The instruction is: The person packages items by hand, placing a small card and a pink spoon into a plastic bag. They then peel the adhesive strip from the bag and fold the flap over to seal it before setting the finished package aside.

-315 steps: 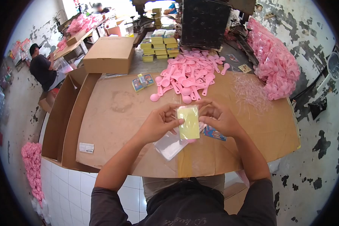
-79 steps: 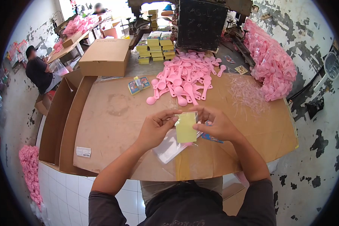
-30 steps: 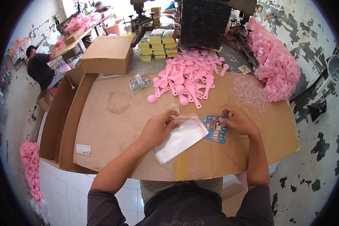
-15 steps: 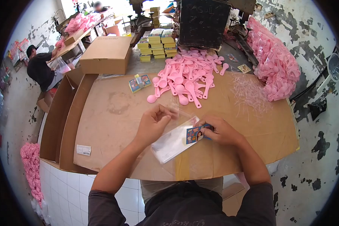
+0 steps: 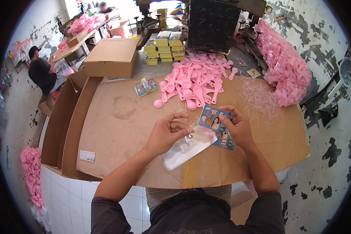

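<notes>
My right hand (image 5: 238, 126) pinches a blue printed card (image 5: 211, 116) between thumb and fingers, tilted over the table. Below it a second printed blue card (image 5: 224, 140) lies partly hidden by that hand. My left hand (image 5: 169, 132) is closed at the thumb and fingertips on what looks like the edge of a clear plastic bag (image 5: 186, 143); its outline is hard to make out. Under both hands lies a stack of clear plastic bags (image 5: 173, 159). Just beyond, a heap of pink plastic spoons (image 5: 191, 80) covers the back of the cardboard.
A banded bundle of cards (image 5: 146, 87) lies left of the spoons. Behind are card stacks (image 5: 165, 48), a closed carton (image 5: 111, 58) and a black box (image 5: 211, 25). Bagged pink spoons (image 5: 284, 70) and plastic strands (image 5: 261, 99) are at right. A co-worker (image 5: 43, 72) sits at left.
My right hand has moved up and right, turning the card upright toward the bags; a second card now shows beneath it. My left hand has shifted right and lower, closer to the card.
</notes>
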### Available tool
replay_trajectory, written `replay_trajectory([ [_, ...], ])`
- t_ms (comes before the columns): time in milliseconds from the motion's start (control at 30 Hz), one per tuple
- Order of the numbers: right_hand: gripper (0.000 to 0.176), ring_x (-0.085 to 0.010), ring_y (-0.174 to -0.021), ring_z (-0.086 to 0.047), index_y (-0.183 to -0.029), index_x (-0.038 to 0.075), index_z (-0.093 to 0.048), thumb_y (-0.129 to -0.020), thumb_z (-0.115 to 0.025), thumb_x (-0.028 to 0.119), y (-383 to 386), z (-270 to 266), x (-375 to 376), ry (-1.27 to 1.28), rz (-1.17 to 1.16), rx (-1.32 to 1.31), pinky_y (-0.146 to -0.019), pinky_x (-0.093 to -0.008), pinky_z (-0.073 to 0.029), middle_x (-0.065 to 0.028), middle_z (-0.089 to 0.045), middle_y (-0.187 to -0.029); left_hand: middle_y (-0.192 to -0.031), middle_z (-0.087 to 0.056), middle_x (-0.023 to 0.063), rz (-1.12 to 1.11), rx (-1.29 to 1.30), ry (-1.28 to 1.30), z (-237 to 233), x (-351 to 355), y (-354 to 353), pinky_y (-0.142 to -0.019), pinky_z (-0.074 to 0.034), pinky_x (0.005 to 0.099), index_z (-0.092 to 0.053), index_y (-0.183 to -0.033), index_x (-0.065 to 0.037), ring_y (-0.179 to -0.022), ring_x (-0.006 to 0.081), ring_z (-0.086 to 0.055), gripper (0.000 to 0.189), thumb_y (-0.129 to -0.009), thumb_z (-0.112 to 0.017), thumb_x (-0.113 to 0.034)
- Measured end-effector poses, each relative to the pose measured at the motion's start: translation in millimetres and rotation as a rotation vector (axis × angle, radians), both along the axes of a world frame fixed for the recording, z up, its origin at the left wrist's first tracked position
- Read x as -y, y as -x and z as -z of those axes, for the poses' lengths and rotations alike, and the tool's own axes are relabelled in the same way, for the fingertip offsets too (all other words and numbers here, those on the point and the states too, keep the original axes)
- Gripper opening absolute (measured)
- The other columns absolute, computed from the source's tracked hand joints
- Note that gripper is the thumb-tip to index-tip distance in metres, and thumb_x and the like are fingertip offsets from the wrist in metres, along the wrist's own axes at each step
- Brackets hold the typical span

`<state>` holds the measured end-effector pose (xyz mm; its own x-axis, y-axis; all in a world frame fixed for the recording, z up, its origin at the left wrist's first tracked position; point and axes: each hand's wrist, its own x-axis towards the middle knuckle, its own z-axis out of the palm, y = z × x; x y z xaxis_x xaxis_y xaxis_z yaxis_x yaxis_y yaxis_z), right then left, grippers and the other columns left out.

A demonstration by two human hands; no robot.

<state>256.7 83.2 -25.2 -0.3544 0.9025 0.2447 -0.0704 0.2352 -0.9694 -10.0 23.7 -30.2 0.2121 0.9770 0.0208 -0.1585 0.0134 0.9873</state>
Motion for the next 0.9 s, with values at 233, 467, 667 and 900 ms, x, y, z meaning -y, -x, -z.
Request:
replay_trajectory([
  [233,0.029,-0.0110,-0.092,-0.065,-0.123,0.004,-0.069,-0.094,-0.071,0.005,-4.2,-7.5,0.0,-0.445,-0.111,0.415,-0.078,-0.0263,-0.052,-0.0053,-0.070,-0.105,-0.103,-0.076,0.0116,0.016,-0.099,-0.022,-4.9,4.7,-5.3,-0.079,-0.058,0.0274,-0.049,-0.141,0.000,-0.096,0.0161,-0.074,0.047,-0.099,-0.069,-0.009],
  [467,0.026,-0.0119,-0.083,-0.066,-0.118,0.001,-0.069,-0.094,-0.074,0.010,24.4,-17.4,18.4,-0.138,0.001,0.091,-0.070,-0.0269,-0.053,-0.0045,-0.070,-0.090,-0.106,-0.075,0.0113,0.163,-0.258,-0.133,-6.0,12.1,-10.9,-0.084,-0.057,0.0278,-0.041,-0.150,-0.003,-0.098,0.0127,-0.071,0.057,-0.100,-0.067,-0.006],
  [667,0.025,-0.0124,-0.091,-0.063,-0.104,0.000,-0.068,-0.101,-0.068,0.025,26.8,6.3,16.1,-0.172,-0.102,0.172,-0.082,-0.0303,-0.051,-0.0047,-0.066,-0.096,-0.105,-0.075,0.0113,0.125,-0.159,-0.096,-2.8,11.3,-7.8,-0.083,-0.057,0.0269,-0.035,-0.154,-0.006,-0.094,0.0108,-0.070,0.062,-0.100,-0.066,-0.005],
  [900,0.028,-0.0265,-0.092,-0.063,-0.100,0.001,-0.070,-0.095,-0.068,0.028,42.3,8.2,-54.6,-0.462,0.209,0.766,-0.083,-0.0409,-0.050,-0.0117,-0.063,-0.106,-0.102,-0.074,0.0096,0.080,-0.094,-0.053,-2.9,7.5,-4.8,-0.070,-0.056,0.0243,-0.038,-0.151,-0.003,-0.085,0.0074,-0.068,0.056,-0.102,-0.063,-0.007],
])
